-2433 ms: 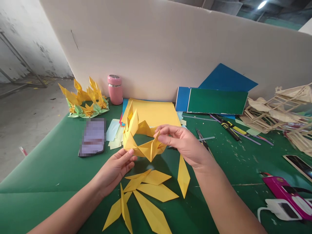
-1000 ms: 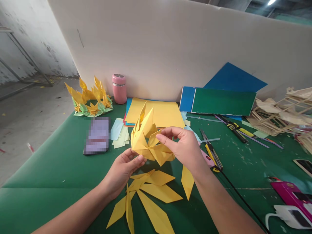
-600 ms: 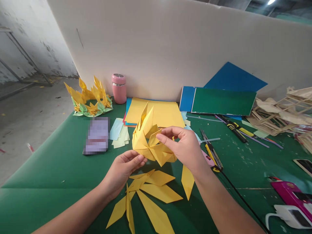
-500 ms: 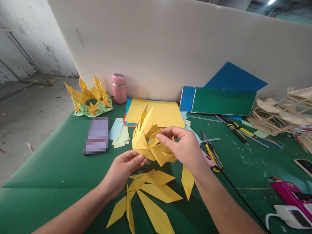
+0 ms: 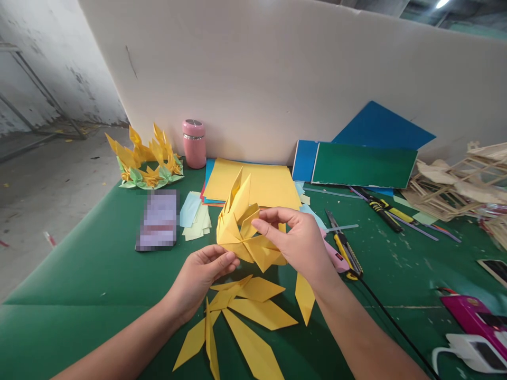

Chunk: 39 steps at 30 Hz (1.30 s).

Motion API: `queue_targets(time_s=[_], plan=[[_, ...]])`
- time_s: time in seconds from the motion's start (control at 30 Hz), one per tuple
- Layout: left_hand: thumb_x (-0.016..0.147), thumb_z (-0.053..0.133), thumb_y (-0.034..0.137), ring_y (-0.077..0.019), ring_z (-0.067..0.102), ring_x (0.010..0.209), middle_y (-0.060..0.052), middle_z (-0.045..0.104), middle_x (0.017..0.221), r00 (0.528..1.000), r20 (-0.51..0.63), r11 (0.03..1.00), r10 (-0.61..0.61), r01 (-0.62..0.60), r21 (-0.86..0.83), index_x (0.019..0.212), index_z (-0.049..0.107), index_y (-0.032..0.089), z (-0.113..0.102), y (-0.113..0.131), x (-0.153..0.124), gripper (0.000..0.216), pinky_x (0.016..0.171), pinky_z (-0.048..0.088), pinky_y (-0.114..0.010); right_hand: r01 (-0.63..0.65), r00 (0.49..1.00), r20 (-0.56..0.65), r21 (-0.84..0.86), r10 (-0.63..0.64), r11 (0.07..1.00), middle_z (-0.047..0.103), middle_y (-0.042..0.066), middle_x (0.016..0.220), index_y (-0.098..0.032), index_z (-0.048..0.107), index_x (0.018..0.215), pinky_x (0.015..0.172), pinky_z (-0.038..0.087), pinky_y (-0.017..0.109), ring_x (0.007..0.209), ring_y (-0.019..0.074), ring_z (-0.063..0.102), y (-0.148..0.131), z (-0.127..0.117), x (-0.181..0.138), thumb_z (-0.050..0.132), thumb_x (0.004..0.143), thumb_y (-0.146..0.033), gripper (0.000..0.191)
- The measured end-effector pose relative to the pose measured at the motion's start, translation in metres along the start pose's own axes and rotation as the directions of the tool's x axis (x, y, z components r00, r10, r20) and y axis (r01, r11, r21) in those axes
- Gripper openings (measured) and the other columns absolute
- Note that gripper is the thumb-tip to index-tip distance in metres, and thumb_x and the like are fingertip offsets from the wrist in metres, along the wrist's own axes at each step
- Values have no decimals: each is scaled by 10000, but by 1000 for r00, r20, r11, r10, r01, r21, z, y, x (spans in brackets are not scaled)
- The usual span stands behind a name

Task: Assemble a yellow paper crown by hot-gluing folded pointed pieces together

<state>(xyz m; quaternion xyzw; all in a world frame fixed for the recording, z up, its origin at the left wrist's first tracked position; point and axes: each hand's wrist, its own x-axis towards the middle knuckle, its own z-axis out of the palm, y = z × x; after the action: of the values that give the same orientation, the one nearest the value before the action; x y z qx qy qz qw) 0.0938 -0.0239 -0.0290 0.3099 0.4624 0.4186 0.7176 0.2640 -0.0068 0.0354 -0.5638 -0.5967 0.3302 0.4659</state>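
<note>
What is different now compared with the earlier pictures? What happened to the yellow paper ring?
The yellow paper ring was turned and drawn together: its open middle no longer shows and its points stand higher. The left hand and the right hand kept their hold; nothing was let go. The loose folded pieces on the green table lie as before.

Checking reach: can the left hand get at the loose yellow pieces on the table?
Probably yes: the left hand sits right beside the loose yellow pieces, nothing between, but it is pinching the folded ring.
</note>
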Motion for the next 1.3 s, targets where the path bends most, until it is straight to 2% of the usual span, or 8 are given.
queue_targets(time_s=[0.13,0.23,0.4,0.47,0.6,0.83,1.3], plan=[[598,832,351,-109,631,680,-11,723,703,1000,2,1000,15,-15,10,688,686,173,0,0,0,248,714,497,-216,13,1000,2,0,-13,1000,713,31,734,-189,692,727,625,519,309,655,167,618,2,0,0,676,719,-339,152],[589,833,364,-115,626,680,-12,717,702,1000,0,1000,18,-18,11,687,683,175,1,0,0,261,716,495,-224,46,999,25,-34,-45,998,710,45,806,-190,685,799,700,514,337,744,190,629,4,0,0,686,719,-382,207],[560,843,374,-118,619,680,-9,706,689,1000,-20,1000,21,-21,9,686,681,174,2,2,0,287,720,490,-235,67,972,236,-214,-15,975,701,44,924,-228,658,937,770,488,383,882,232,631,3,-1,-2,700,720,-317,238],[562,843,366,-118,618,680,-6,703,690,999,-23,1000,26,-26,7,685,679,174,3,2,0,281,722,489,-237,55,964,264,-262,17,963,707,36,937,-240,647,978,770,487,386,912,240,633,1,0,-4,692,717,-242,264],[554,845,372,-112,610,669,-1,700,676,1000,-22,1000,21,-21,7,673,672,170,4,3,-1,291,710,482,-228,48,969,246,-303,29,952,712,29,931,-255,617,1072,789,486,405,960,257,629,0,2,-6,674,718,-194,363],[566,844,374,-105,606,665,3,709,665,1000,-9,1000,23,-23,6,664,670,177,3,2,-1,280,713,469,-222,6,974,221,-240,49,971,712,31,898,-272,552,1214,752,508,404,911,254,654,2,4,-7,676,717,-211,517],[596,819,378,-111,573,660,2,686,680,999,17,998,44,-45,53,667,679,172,2,2,0,259,705,450,-245,51,971,241,-214,1,976,696,3,849,-309,529,1237,782,494,409,931,244,640,3,2,-9,648,713,-208,547]])
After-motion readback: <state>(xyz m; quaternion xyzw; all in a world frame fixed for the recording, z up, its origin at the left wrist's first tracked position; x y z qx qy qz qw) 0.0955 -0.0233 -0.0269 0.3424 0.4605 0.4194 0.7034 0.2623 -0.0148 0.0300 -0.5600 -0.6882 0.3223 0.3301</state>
